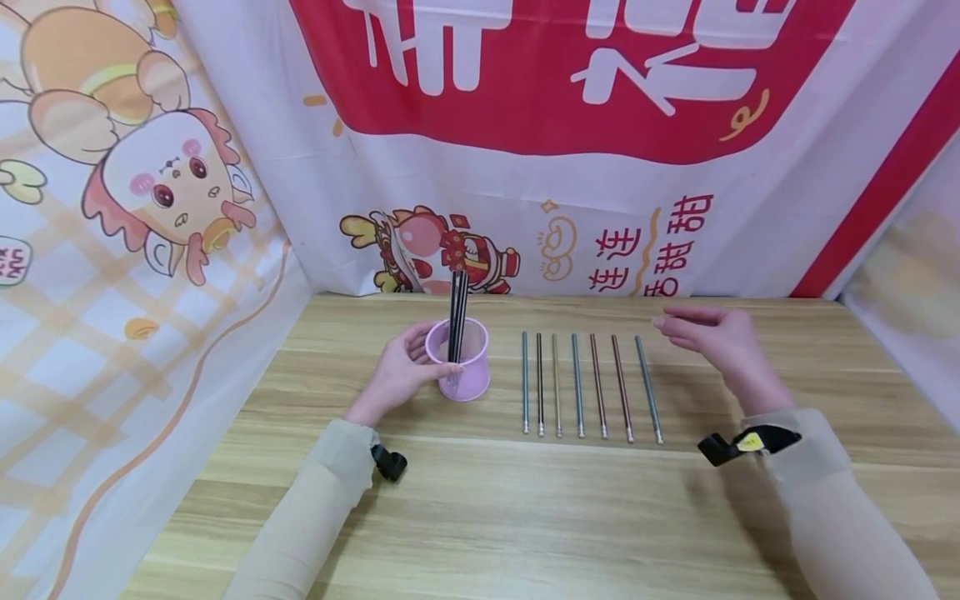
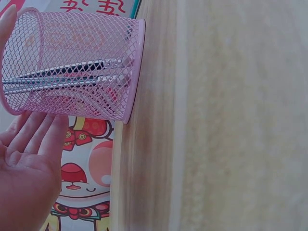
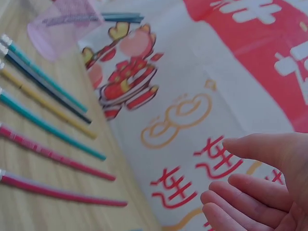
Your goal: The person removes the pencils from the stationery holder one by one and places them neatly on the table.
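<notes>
A pink mesh pen cup (image 1: 472,379) stands upright on the table, with a few dark pencils (image 1: 457,308) leaning inside, their eraser ends at the bottom. My left hand (image 1: 401,367) holds the cup from its left side, thumb toward me and fingers behind it. In the left wrist view the fingers of the left hand (image 2: 36,144) lie against the cup's mesh wall (image 2: 86,96). Right of the cup, several pencils lie in a row: teal, a black pencil (image 1: 540,383), a yellow pencil (image 1: 557,383), and red ones. My right hand (image 1: 708,337) hovers beyond the rightmost teal pencil (image 1: 649,387), holding nothing, its fingers loosely extended.
The wooden table (image 1: 525,517) ends at a printed cloth (image 1: 555,167) hanging along its back. Another patterned cloth (image 1: 142,333) borders the left side. A black strap device (image 1: 750,443) sits on the right wrist, with one (image 1: 390,462) on the left.
</notes>
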Demonstrator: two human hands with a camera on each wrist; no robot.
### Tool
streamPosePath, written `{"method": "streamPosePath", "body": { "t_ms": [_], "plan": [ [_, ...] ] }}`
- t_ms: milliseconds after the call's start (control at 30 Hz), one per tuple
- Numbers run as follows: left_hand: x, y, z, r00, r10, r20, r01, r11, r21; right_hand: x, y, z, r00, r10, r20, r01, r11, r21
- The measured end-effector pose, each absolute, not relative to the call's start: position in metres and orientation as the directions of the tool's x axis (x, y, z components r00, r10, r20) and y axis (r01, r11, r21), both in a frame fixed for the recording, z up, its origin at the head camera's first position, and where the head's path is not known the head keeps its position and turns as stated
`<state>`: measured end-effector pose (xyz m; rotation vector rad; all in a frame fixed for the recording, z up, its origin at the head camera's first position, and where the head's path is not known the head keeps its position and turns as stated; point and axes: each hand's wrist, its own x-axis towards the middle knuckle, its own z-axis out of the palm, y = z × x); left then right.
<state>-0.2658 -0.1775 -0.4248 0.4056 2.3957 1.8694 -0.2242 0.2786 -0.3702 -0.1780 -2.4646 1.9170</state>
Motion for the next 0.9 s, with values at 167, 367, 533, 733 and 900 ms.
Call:
{"method": "streamPosePath", "body": {
  "t_ms": [167, 367, 533, 733, 900],
  "plan": [
    [-0.266, -0.177, -0.424, -0.962, 0.254, 0.102, 0.158, 0.212, 0.964, -0.218, 0.271, -0.358, -0.995, 0.092, -0.037, 0.063, 0.302, -0.951],
    [-0.266, -0.177, -0.424, -0.962, 0.257, 0.088, 0.142, 0.199, 0.970, -0.210, 0.248, -0.345, -0.995, 0.073, -0.070, 0.092, 0.364, -0.927],
    [-0.266, -0.178, -0.425, -0.963, 0.255, 0.083, 0.135, 0.194, 0.972, -0.213, 0.222, -0.348, -1.000, 0.011, -0.017, 0.020, 0.348, -0.937],
    [-0.266, -0.178, -0.425, -0.964, 0.251, 0.086, 0.140, 0.205, 0.969, -0.219, 0.190, -0.360, -0.999, -0.049, 0.008, -0.023, 0.308, -0.951],
    [-0.267, -0.179, -0.426, -0.964, 0.250, 0.096, 0.152, 0.217, 0.964, -0.224, 0.163, -0.363, -0.997, -0.076, 0.000, -0.021, 0.277, -0.961]
  ]
}}
